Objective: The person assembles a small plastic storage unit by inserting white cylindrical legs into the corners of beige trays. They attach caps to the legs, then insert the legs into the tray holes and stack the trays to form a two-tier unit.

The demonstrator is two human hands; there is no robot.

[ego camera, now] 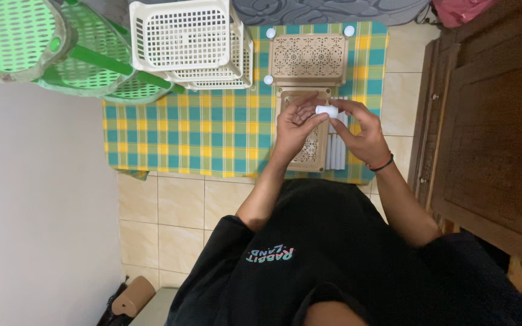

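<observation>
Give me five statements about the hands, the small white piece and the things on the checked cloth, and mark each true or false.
1. Both hands meet at a small white cylindrical piece. True: the left hand and the right hand both touch it.
2. The hands work above a red plastic panel. False: the perforated panel beneath them is beige.
3. A dark band sits on the right wrist. True: wristband.
4. White baskets stand on the checked cloth. True.
5. The baskets at the picture's upper left are blue. False: those baskets are green.
</observation>
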